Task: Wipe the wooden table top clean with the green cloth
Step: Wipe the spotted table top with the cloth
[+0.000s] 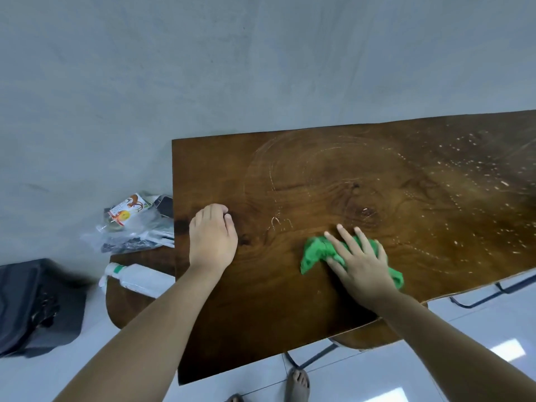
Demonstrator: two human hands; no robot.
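The dark wooden table top [319,175] fills the middle and right of the head view. Curved wipe streaks mark its middle, and pale specks dot its right part. A crumpled green cloth [314,252] lies near the front edge. My right hand [359,264] presses flat on the cloth with fingers spread. My left hand [213,236] rests on the table's left part with fingers curled under, holding nothing.
To the left, a lower wooden surface [127,303] carries a white bottle [136,278] and a clear plastic bag of packets [133,224]. A dark bag [34,303] sits on the floor at far left. A grey wall is behind. Metal frame legs [490,294] and a foot [298,384] show below.
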